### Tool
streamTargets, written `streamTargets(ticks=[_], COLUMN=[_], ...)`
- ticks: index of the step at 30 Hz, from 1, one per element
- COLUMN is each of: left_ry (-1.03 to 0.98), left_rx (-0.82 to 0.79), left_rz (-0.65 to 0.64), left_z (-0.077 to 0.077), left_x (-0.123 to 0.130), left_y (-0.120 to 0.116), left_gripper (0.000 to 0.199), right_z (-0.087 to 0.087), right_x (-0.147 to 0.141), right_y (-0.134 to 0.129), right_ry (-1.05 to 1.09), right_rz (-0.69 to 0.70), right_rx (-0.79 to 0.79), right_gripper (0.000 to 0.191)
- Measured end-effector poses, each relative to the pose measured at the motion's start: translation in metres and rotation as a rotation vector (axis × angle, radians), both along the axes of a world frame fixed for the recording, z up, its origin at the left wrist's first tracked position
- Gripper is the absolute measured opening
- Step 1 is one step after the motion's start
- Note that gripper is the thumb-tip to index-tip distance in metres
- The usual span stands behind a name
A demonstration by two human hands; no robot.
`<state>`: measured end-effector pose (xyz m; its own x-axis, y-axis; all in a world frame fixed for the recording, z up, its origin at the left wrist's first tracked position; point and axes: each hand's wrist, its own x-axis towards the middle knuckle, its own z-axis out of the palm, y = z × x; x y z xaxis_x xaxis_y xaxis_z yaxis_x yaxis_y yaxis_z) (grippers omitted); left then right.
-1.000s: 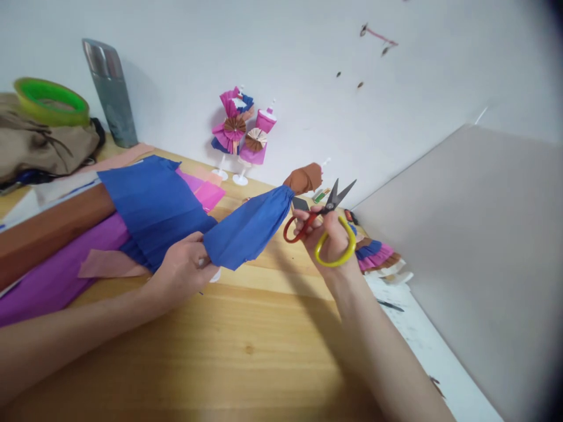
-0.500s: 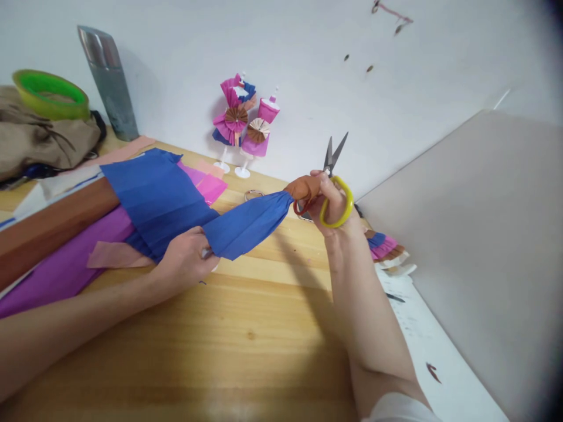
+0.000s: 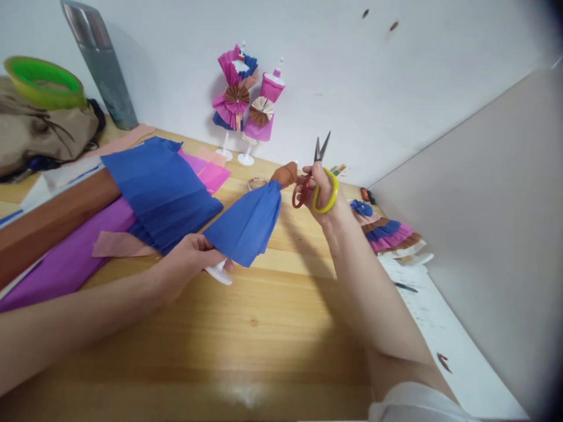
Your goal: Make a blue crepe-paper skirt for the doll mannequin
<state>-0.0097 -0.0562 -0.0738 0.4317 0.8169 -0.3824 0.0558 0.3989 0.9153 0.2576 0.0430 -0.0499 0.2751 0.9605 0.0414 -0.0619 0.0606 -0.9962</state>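
My left hand is closed around the stand of a small dress form, just above its white round base. The form is tilted, its top pointing up and to the right. It wears a blue crepe paper skirt and a brown wrapped bodice. My right hand holds scissors with one yellow and one red handle loop. Their blades point upward and stand slightly apart. The fingers of this hand are near the bodice's upper end, with a narrow gap between.
Blue crepe paper, a brown strip and purple paper lie at left. Behind stand two dressed forms, a flask and a tape roll on a brown bag. Another paper dress lies at right.
My right hand has come off the brown bodice and moved slightly left with the scissors. The blue skirt has turned and hangs wider, and the white base now shows below my left hand.
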Motion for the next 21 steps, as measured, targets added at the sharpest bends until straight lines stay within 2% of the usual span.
streamTargets(ticks=[2,3,4,6,9,10,12,16,21], left_ry=[-0.017,-0.026,-0.035,-0.063,-0.138,-0.167,-0.213,-0.244,-0.254], left_rx=[-0.04,-0.049,-0.053,-0.048,-0.034,-0.03,-0.037,-0.09,-0.09], left_rz=[0.037,0.047,0.053,0.054,0.049,0.049,0.05,0.083,0.091], left_z=[0.001,0.002,0.001,-0.001,-0.007,-0.009,-0.012,-0.014,-0.015], left_x=[0.002,0.002,0.003,0.002,-0.001,-0.001,-0.002,0.001,0.002], left_y=[-0.004,-0.005,-0.005,-0.004,-0.001,-0.001,0.0,0.001,0.003], left_gripper=[0.013,0.014,0.015,0.017,0.018,0.019,0.02,0.025,0.025], right_z=[-0.004,-0.005,-0.005,-0.003,0.003,0.005,0.006,0.006,0.008], right_x=[0.004,0.006,0.008,0.011,0.012,0.013,0.013,0.013,0.009], right_y=[-0.01,-0.019,-0.03,-0.057,-0.095,-0.104,-0.114,-0.113,-0.105], right_ry=[-0.07,-0.085,-0.125,-0.185,-0.351,-0.4,-0.498,-0.625,-0.747], right_rz=[-0.09,-0.082,0.001,0.315,0.754,0.87,0.999,1.029,1.004], right_rx=[0.055,0.083,0.12,0.123,-0.015,-0.057,-0.107,-0.117,-0.082], right_gripper=[0.058,0.058,0.055,0.05,0.047,0.045,0.043,0.039,0.05])
